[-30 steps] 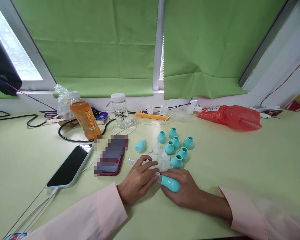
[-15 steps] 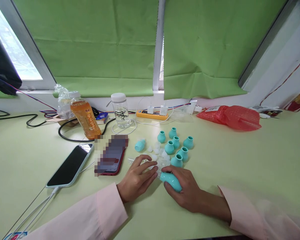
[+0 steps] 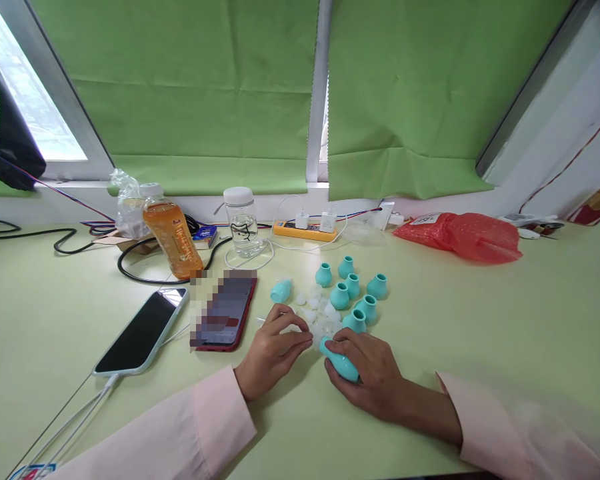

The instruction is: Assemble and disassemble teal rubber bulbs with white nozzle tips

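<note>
My right hand (image 3: 367, 377) is wrapped round a glossy turquoise bulb-shaped piece (image 3: 343, 363), which lies tilted with its narrower end toward my left hand. Thumb and fingertips of my left hand (image 3: 277, 350) are pinched together beside that end, at the edge of a pile of small translucent white pieces (image 3: 325, 320). Whatever sits in the pinch is too small to make out. Several open-necked turquoise bulbs (image 3: 340, 295) stand upright just behind my right hand. Another turquoise bulb (image 3: 281, 291) lies on its side beyond my left hand.
Left of my hands lie a red-cased phone (image 3: 230, 313) and a white-edged phone (image 3: 143, 333) with cables. Behind are a tea bottle (image 3: 173, 237), a clear jar (image 3: 243, 227) and an orange power strip (image 3: 305, 231). A red plastic bag (image 3: 460, 237) lies back right.
My left fingers have closed from a looser spread into a pinch. My right fingers have shifted their grip on the turquoise bulb, which has turned slightly.
</note>
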`<state>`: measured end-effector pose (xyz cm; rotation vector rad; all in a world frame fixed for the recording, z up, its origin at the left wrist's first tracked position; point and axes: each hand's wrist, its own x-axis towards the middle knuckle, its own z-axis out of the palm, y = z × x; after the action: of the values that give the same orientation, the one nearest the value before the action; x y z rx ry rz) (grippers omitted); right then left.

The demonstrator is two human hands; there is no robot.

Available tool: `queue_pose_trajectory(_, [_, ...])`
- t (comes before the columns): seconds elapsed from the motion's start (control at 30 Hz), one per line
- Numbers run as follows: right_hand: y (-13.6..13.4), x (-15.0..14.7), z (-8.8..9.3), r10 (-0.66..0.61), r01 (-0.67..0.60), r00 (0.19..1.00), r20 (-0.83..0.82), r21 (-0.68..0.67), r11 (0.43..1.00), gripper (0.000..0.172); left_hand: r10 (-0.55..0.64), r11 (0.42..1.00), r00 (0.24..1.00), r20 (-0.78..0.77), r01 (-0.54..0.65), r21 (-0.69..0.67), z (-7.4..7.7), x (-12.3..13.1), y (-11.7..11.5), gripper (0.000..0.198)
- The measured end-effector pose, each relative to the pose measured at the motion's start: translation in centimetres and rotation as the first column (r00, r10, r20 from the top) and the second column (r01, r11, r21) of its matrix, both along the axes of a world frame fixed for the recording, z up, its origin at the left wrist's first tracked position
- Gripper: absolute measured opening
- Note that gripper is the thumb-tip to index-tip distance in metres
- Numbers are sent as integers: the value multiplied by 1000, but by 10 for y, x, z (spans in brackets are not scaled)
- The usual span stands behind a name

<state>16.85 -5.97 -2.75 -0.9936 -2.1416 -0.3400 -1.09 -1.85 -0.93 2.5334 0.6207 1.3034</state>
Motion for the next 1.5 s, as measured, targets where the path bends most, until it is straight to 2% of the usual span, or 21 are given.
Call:
queue_pose_trajectory(0.13, [0, 0, 1, -16, 12, 998, 58, 79, 997, 11, 68, 997, 998, -15, -67, 41, -2, 1, -2, 11])
queue_pose_trajectory(0.27, [0, -1, 3, -16, 7, 997, 77, 122, 993, 10, 156, 975, 979, -131, -131, 179, -6, 2, -5, 10])
queue_pose_trajectory(0.43, [-1, -3, 4, -12, 8, 999, 44, 82, 997, 8, 264, 947, 918, -295, -188, 261, -13, 2, -6, 10])
queue_pose_trajectory(0.53, [-4, -5, 5, 14, -13, 1000, -12, 27, 1000, 8, 253, 931, 927, -276, -156, 329, -14, 2, -5, 9])
queue_pose_trajectory(0.63, [-6, -6, 5, 36, -36, 996, -76, 10, 999, 12, 226, 911, 957, -181, -142, 386, -12, 1, -7, 10])
queue_pose_trajectory(0.7, [-7, -5, 4, 18, -18, 994, -108, -4, 1000, 14, 215, 913, 971, -99, -164, 374, -9, -1, -8, 12])
queue_pose_trajectory(0.83, [-4, -2, 2, -104, 92, 981, -165, -79, 993, 15, 208, 916, 978, 6, -197, 349, -5, -2, -10, 16])
queue_pose_trajectory(0.9, [-2, 0, 2, -84, 67, 976, -202, -87, 994, 16, 256, 914, 965, -52, -224, 340, -4, -2, -9, 13])
queue_pose_trajectory(1.0, [-1, 2, 5, -39, 13, 954, -298, -87, 996, 17, 330, 920, 913, -239, -254, 299, -7, 0, -6, 8])
queue_pose_trajectory(1.13, [1, 5, 7, -59, -17, 898, -436, -169, 986, 18, 326, 941, 846, -421, -247, 233, -13, 2, -2, 11])
queue_pose_trajectory(1.23, [2, 6, 5, -11, -87, 889, -457, -191, 978, 22, 331, 941, 828, -452, -252, 226, -16, 2, 0, 13])
queue_pose_trajectory(1.4, [-1, 6, 7, 6, -135, 917, -399, -297, 945, 27, 330, 939, 900, -286, -282, 197, -13, -1, 1, 16])
queue_pose_trajectory(1.5, [-5, 5, 11, -3, -118, 944, -329, -349, 930, 28, 199, 980, 971, -131, -193, 54, -5, -5, -3, 20])
